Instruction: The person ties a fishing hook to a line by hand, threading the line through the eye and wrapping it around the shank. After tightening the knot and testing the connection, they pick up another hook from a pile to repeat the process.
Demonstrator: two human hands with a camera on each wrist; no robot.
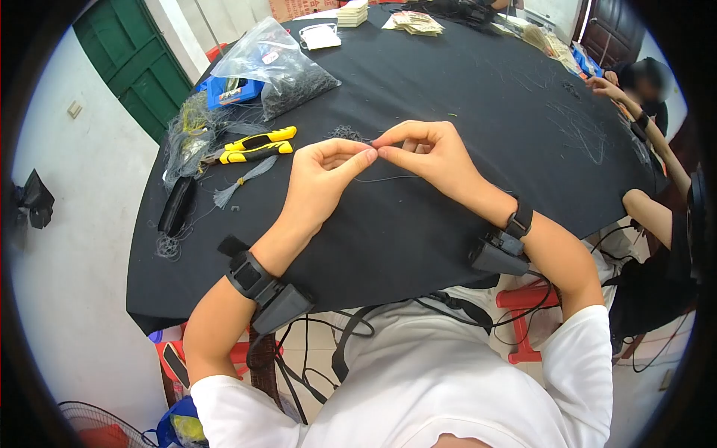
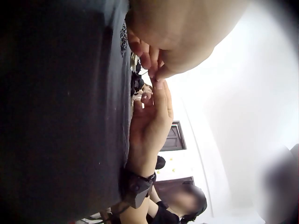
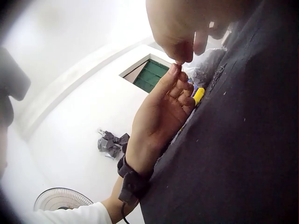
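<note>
Both hands meet fingertip to fingertip above the black cloth. The left hand (image 1: 320, 173) pinches thumb against forefinger, and the right hand (image 1: 437, 160) does likewise, touching it. What lies between the tips is too small to tell; a thin grey line (image 1: 388, 178) runs on the cloth below. Behind the fingertips sits a small heap of dark mesh-like strands (image 1: 345, 133). In the left wrist view the right hand (image 2: 150, 126) faces the left hand (image 2: 180, 37); in the right wrist view the left hand (image 3: 161, 114) has its other fingers curled, under the right hand (image 3: 187, 23).
Yellow-black pliers (image 1: 258, 152), a grey strand bundle (image 1: 245, 183), a black roll (image 1: 177, 207) and tangled line (image 1: 183, 142) lie at left. Farther back are a clear bag of dark pieces (image 1: 291, 86), a blue box (image 1: 230, 92) and paper stacks (image 1: 352, 13). Another person (image 1: 648, 82) sits at right.
</note>
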